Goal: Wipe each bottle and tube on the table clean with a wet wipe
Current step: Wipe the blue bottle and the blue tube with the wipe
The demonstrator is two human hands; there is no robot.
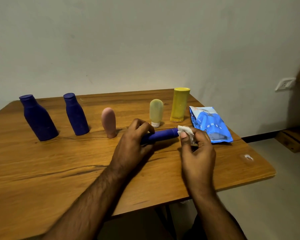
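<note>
My left hand (134,142) grips a blue tube (163,135), held lying sideways just above the wooden table (59,170). My right hand (197,153) pinches a crumpled white wet wipe (186,132) against the tube's right end. Standing in a row behind are two dark blue bottles (39,118) (75,115), a pink tube (109,122), a pale yellow tube (156,112) on its white cap, and a tall yellow tube (179,104).
A blue wet-wipe pack (210,124) lies flat at the right, just behind my right hand. A small white smear (248,157) marks the table near its right edge. A wall stands close behind the table. A cardboard box (293,140) sits on the floor at right.
</note>
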